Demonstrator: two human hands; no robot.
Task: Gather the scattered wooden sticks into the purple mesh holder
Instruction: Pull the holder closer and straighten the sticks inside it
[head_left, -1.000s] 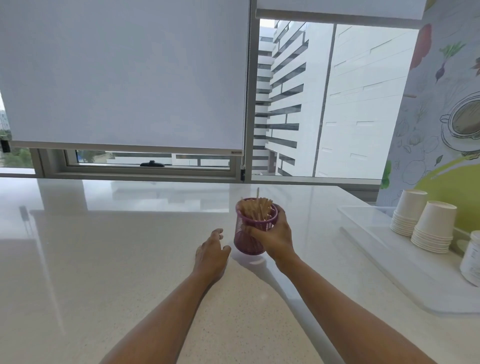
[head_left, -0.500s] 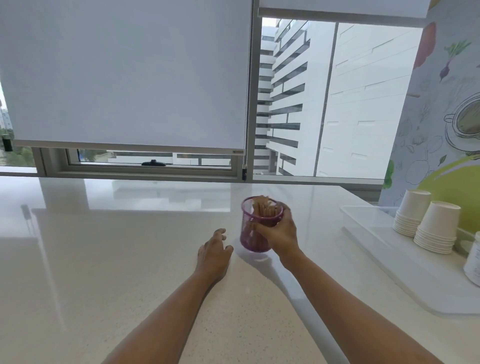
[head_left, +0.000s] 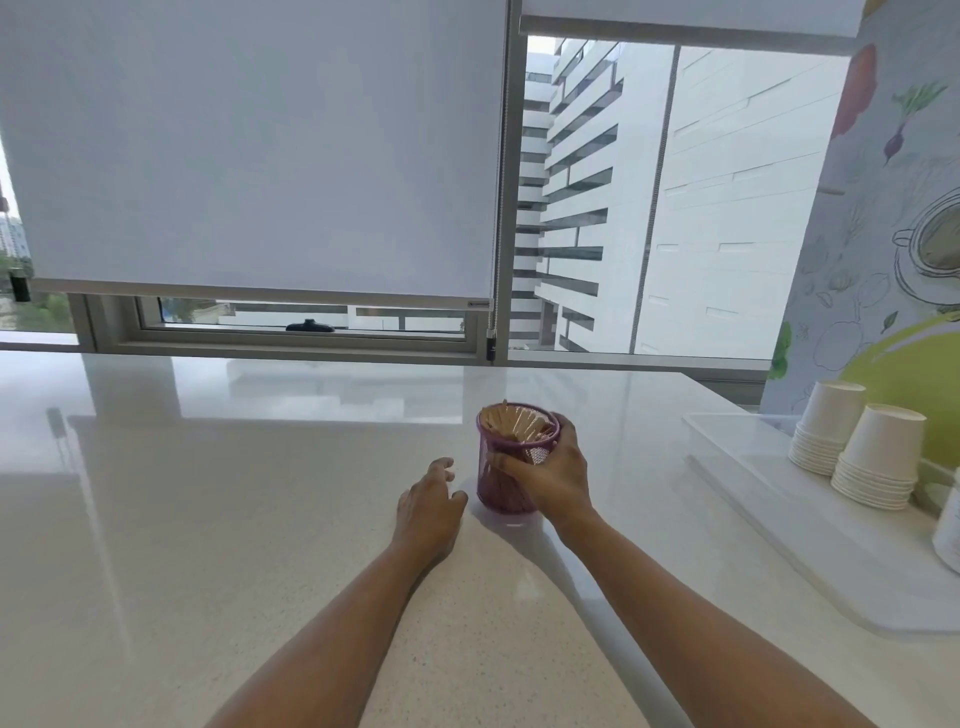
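Right hand (head_left: 550, 478) clamped round holder (head_left: 506, 467) full of sticks (head_left: 514, 423); left hand (head_left: 428, 499) loose, empty on counter (head_left: 208, 519). Could tip if released carelessly.

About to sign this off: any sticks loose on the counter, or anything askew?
Nothing stands out. The wooden sticks sit inside the purple mesh holder, upright in the right hand; no strays on the counter.
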